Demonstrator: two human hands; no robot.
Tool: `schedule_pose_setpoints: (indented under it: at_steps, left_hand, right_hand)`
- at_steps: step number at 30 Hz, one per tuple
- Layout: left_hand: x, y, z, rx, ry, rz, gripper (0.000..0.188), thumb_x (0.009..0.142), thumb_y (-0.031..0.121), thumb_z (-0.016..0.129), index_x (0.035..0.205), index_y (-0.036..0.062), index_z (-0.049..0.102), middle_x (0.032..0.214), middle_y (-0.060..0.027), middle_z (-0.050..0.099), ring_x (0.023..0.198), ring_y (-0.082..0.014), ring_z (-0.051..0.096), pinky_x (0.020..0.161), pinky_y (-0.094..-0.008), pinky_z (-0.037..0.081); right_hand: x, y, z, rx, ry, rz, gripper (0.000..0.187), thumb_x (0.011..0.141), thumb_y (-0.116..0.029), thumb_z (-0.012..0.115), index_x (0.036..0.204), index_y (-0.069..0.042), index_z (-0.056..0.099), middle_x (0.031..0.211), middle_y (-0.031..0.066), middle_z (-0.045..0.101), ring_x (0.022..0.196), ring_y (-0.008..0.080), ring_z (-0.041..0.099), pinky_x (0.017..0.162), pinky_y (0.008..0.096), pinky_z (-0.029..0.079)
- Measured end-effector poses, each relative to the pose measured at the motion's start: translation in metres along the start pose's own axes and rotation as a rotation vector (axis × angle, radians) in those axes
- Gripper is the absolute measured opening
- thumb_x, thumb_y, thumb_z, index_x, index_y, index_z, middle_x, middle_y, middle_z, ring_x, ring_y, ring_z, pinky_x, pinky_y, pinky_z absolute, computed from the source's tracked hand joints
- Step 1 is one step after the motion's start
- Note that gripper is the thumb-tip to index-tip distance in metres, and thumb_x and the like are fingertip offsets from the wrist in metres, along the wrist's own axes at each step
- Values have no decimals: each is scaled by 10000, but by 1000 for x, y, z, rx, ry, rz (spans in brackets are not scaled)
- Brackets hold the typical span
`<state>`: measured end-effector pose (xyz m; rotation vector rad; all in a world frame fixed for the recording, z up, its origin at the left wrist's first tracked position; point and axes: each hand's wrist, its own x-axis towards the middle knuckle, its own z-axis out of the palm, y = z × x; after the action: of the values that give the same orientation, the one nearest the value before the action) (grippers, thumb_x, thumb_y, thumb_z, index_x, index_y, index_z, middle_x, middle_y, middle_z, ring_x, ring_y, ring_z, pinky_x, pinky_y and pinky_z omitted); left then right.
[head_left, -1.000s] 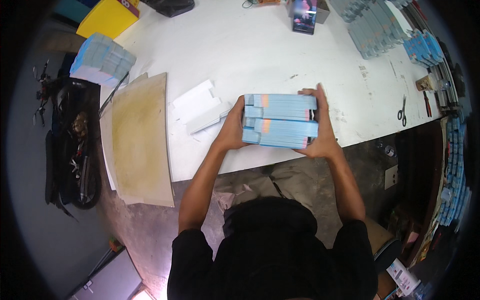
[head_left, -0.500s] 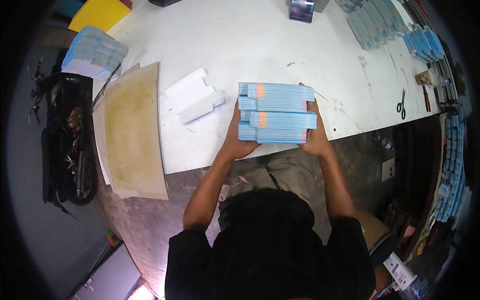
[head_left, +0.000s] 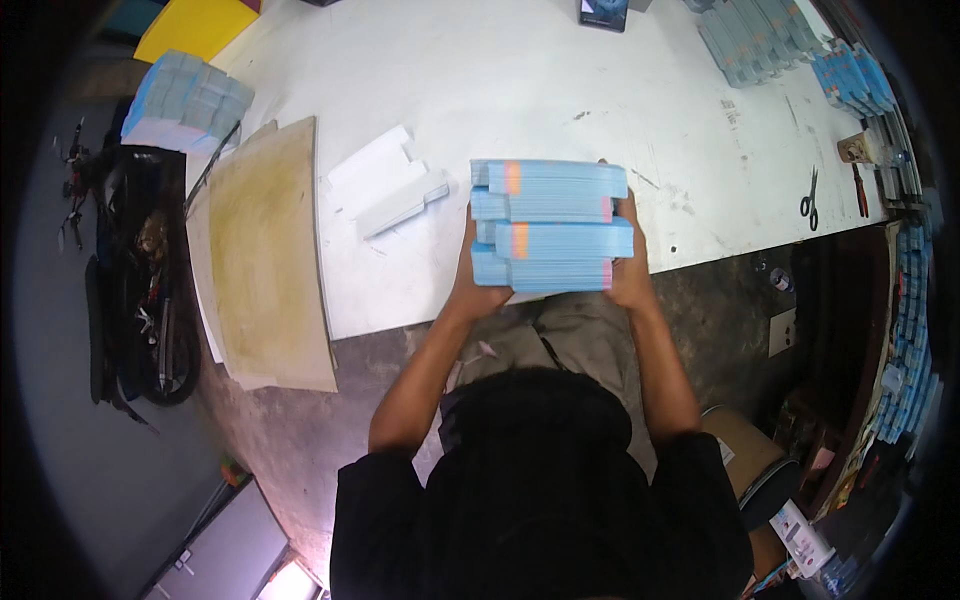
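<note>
We are holding a stack of folded blue cartons [head_left: 560, 240] over the six o'clock edge of the counter [head_left: 500, 85]. Our left hand [head_left: 482, 285] and right hand [head_left: 632, 278] are gripping opposite ends, fingers spread wide and partly hidden. It's probably feeling hefty, stiff but slippery between layers, so we're best squeezing both ends low. White cardboard [head_left: 375, 175] is lying at ten o'clock, scissors [head_left: 811, 205] at three, grey bundles [head_left: 755, 45] beyond, towards one.

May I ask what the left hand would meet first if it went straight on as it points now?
Besides the light-blue stack it holds, the left hand seems to have a free way over the white table to the picture's upper edge, though depth is unclear.
</note>
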<state>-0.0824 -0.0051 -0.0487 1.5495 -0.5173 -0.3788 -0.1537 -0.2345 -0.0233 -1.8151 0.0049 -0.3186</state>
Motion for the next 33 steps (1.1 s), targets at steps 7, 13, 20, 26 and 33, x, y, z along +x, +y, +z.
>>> schedule_pose_setpoints:
  at_steps: [7, 13, 20, 26, 33]
  left_hand:
    - [12, 12, -7, 290, 17, 96, 1317, 725, 182, 935, 1697, -15, 67, 1635, -216, 392, 1508, -314, 405, 1233, -409, 348]
    - [35, 14, -16, 61, 20, 83, 1284, 717, 204, 942, 1685, -16, 128, 1566, -186, 458, 1429, -309, 489, 1207, -424, 387]
    - [43, 20, -18, 91, 72, 58, 1159, 707, 189, 944, 1617, 4, 249, 1472, -174, 497, 1355, -276, 527, 1167, -405, 430]
    - [44, 1, -20, 72, 44, 22, 1287, 726, 208, 956, 1671, 10, 105, 1673, -254, 313, 1485, -332, 442, 1224, -449, 392]
    - [41, 4, -10, 77, 128, 154, 1521, 722, 271, 984, 1683, 25, -169, 1750, -299, 164, 1586, -375, 317, 1304, -497, 264]
  right_hand:
    - [2, 6, -8, 17, 3, -29, 1038, 829, -309, 870, 1648, 7, 316, 1686, 218, 346, 1568, 368, 336, 1283, 467, 275]
    - [12, 4, -11, 50, 2, -56, 960, 809, -215, 862, 1618, -11, 386, 1669, 213, 377, 1559, 372, 357, 1279, 469, 291]
    - [32, -2, -18, -88, -84, -107, 1088, 756, -240, 898, 1651, -22, 318, 1700, 215, 340, 1598, 382, 292, 1295, 498, 280]
    - [37, 6, -17, 12, -137, 12, 1282, 684, -317, 950, 1695, -50, 209, 1732, 219, 279, 1619, 398, 239, 1304, 519, 258]
    - [44, 4, -19, -80, -134, -5, 1295, 681, -353, 953, 1693, -34, 210, 1754, 221, 226, 1626, 394, 223, 1310, 515, 239]
